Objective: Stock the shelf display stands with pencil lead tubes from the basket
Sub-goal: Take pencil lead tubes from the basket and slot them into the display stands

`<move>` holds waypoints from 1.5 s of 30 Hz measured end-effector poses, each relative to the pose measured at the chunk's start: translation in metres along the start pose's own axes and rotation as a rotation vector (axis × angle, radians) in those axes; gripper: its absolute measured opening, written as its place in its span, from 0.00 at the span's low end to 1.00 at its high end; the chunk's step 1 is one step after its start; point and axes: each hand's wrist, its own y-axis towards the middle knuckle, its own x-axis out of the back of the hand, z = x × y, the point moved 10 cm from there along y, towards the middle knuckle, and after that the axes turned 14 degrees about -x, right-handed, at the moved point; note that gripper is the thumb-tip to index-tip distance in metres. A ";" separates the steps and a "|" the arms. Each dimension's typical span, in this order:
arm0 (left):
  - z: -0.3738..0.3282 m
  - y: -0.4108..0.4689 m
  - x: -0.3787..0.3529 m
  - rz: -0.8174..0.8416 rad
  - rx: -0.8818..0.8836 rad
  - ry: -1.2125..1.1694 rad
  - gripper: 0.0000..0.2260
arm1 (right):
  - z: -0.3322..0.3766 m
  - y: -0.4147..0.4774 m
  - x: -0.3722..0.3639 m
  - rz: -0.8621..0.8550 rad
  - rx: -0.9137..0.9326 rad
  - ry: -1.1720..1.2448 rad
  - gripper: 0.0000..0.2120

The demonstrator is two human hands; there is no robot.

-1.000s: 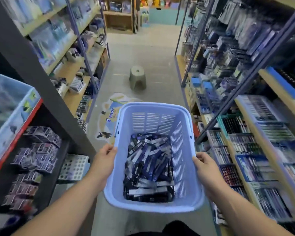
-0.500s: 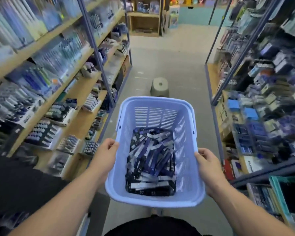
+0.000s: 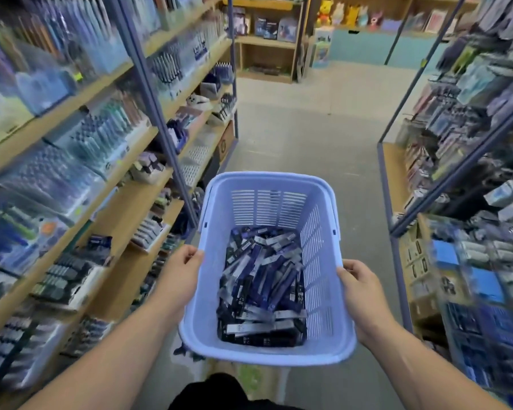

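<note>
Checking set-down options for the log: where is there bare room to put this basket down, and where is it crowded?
The aisle floor ahead of the basket, between the left shelves and right racks, is bare. A narrow bare wood strip runs along the left shelf front near the left hand. Shelf backs and racks are packed.

Ahead of me the grey floor [image 3: 308, 128] runs to a wooden bookcase [image 3: 267, 42]; plush toys [image 3: 353, 13] sit atop a teal cabinet [image 3: 365, 50].
</note>
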 end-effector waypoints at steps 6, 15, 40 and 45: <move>-0.033 0.162 -0.005 0.046 -0.007 0.065 0.15 | 0.092 0.103 -0.043 -0.063 -0.043 0.021 0.05; -0.112 0.367 -0.033 0.102 -0.135 0.115 0.13 | 0.214 0.263 -0.082 -0.009 -0.074 -0.080 0.16; -0.123 0.751 -0.056 -0.107 0.109 0.132 0.05 | 0.509 0.674 -0.265 0.466 -0.132 -0.861 0.17; -0.133 0.818 -0.023 -0.051 0.081 0.093 0.08 | 0.632 0.713 -0.308 0.082 0.305 -0.936 0.27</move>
